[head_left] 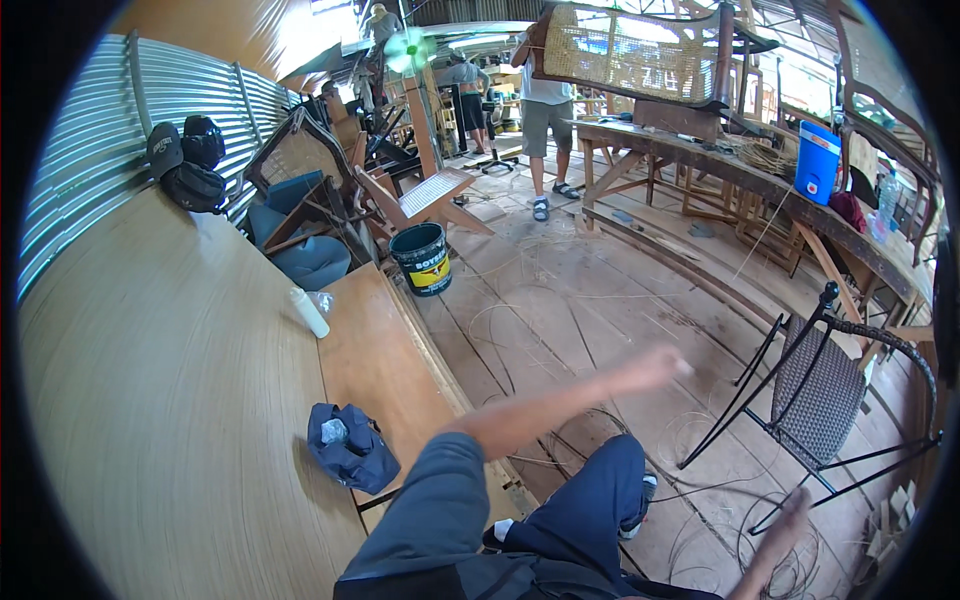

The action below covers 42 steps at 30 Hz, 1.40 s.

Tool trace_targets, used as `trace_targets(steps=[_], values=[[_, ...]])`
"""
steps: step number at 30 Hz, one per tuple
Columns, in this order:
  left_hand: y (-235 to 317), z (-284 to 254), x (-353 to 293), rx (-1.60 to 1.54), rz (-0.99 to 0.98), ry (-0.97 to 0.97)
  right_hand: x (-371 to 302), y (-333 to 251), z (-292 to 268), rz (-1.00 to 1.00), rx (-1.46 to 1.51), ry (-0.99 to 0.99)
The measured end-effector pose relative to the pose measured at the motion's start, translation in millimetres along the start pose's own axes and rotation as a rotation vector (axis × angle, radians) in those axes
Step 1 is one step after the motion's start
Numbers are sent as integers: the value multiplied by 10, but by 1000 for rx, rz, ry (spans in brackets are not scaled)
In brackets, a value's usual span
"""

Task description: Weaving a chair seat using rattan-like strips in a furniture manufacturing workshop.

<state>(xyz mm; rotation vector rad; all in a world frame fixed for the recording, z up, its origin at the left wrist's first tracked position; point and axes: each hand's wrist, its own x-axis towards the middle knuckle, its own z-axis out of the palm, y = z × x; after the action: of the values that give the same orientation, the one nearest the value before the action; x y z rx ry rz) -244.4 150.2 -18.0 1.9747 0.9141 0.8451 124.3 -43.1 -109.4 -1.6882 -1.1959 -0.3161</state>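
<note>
My left arm stretches out over the floor to the right, and my left hand (652, 369) is smeared by motion. Its fingers look curled, but whether they hold anything does not show. Low on the right, my right hand (787, 524) is near the foot of a chair (818, 385) with a dark woven back or seat and a black frame. The chair lies tipped over on the floor. Whether my right hand touches it I cannot tell, and its fingers are blurred. Thin loose strands of weaving material (700, 545) lie coiled below and between my hands.
On my left are a wooden panel (190, 400), a dark blue cloth bag (350, 450) and a white bottle (310, 313). A black bucket (421, 262) stands ahead. A person (548, 110) stands beside a long workbench (690, 150) bearing a blue cooler (817, 165). Wood offcuts (890, 530) lie lower right.
</note>
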Motion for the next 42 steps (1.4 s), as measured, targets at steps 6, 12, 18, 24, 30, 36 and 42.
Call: trace_targets(steps=[6,12,18,24,30,36,42], values=[[1232,944,-241,115,116,-421,147,-1553,218,-129,169,-174],[807,554,-384,323,235,-298,81,-589,-37,-44,145,-187],[-214,-896,-622,694,87,112,-290,913,-1037,188,-313,-237],[-1156,-1508,-971,1208,-493,220,-562,1056,-1114,351,-439,-310],[201,412,-416,170,-27,-68,-419,-216,290,78,-105,-170],[735,1030,-371,164,158,-353,-26,-1453,330,-142,229,-167],[566,911,-528,145,7,-115,-279,-1300,125,-218,85,-26]])
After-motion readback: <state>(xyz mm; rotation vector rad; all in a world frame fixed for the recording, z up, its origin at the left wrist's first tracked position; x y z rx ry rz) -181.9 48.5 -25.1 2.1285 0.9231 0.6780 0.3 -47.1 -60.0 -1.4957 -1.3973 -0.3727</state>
